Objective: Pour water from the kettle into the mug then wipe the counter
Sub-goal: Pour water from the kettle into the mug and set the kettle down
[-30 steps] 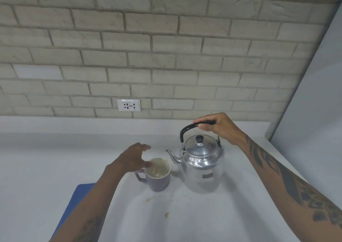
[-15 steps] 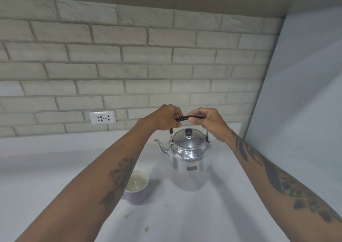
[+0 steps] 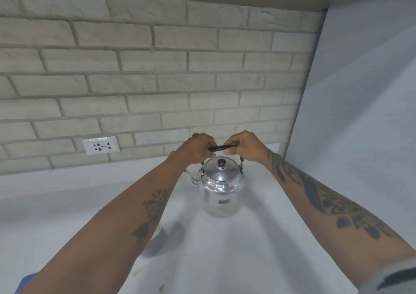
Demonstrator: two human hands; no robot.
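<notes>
Both hands grip the black bail handle [image 3: 221,147] of the kettle [image 3: 221,185]: left hand [image 3: 195,148] curled round its 9 o'clock end, right hand [image 3: 244,145] pinching its 3 o'clock end. Probable reason: two-hand hold steadies a heavy, full vessel before lift. Kettle sits upright at worktop [image 3: 258,237] centre, spout toward 9 o'clock, i.e. mug side. Mug [image 3: 157,241] at approx. 7 o'clock of kettle, mostly hidden by left forearm. Blue cloth [image 3: 23,283] at 8 o'clock edge. Stains [image 3: 161,288] near 6 o'clock. Kettle label [image 3: 224,201]: unreadable. Wall socket [image 3: 100,145]: no legible text.
</notes>
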